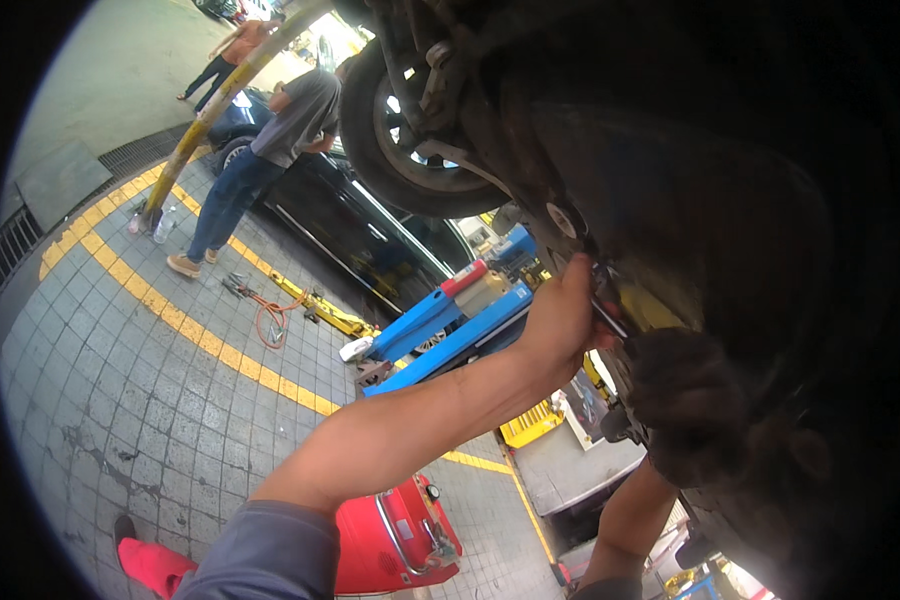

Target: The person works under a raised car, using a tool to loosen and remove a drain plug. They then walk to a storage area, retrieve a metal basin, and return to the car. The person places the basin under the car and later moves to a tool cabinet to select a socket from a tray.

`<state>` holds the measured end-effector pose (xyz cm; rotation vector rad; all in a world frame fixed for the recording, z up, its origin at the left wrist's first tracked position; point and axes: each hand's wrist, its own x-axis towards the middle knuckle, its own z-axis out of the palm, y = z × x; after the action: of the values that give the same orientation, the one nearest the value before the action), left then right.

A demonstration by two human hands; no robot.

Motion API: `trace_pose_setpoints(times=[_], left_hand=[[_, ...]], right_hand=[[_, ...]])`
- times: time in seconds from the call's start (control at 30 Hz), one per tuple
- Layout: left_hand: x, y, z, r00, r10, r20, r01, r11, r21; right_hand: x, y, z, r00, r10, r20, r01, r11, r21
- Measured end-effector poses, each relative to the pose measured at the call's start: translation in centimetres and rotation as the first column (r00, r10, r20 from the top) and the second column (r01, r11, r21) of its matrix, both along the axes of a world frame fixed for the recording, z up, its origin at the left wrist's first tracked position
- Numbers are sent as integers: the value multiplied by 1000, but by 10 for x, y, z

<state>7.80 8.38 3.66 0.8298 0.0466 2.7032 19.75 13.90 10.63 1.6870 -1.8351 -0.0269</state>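
My left hand (568, 308) is raised to the underside of a lifted car (660, 190). Its thumb points up and its fingers curl around a slim, shiny metal tool (610, 314), whose exact kind I cannot make out. The tool's upper end lies close to a suspension arm (562, 220) behind the wheel (370, 140). From the lower edge my right forearm (635, 515) reaches up into deep shadow beneath the car. A dark shape (690, 400) beyond the wrist seems to be my right hand (695, 425); its fingers are lost in the dark.
Blue lift arms (450, 340) extend beneath the car. A red wheeled machine with a metal handle (395, 540) stands below my left forearm. A person in grey (270, 160) stands by a black car (350, 240); another walks farther off (232, 55). An orange hose (272, 320) lies on the tiled floor.
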Motion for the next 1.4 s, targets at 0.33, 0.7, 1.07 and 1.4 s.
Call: trace_pose_setpoints(times=[0.33, 0.7, 1.07, 1.4], left_hand=[[-10, 6, 5, 999, -33, 29, 34, 997, -63], [-14, 23, 3, 1000, 6, -22, -4, 995, 99], [-1, 10, 4, 990, 59, 125, -64, 997, 34], [-5, 9, 9, 998, -59, 21, 58, 995, 79]], right_hand=[[43, 41, -6, 801, -395, -450, 391, 914, -106], [78, 80, -11, 731, -468, -496, 447, 878, -170], [44, 55, -29, 654, -537, -533, 544, 823, -163], [46, 31, -36, 610, -543, -577, 562, 810, -169]])
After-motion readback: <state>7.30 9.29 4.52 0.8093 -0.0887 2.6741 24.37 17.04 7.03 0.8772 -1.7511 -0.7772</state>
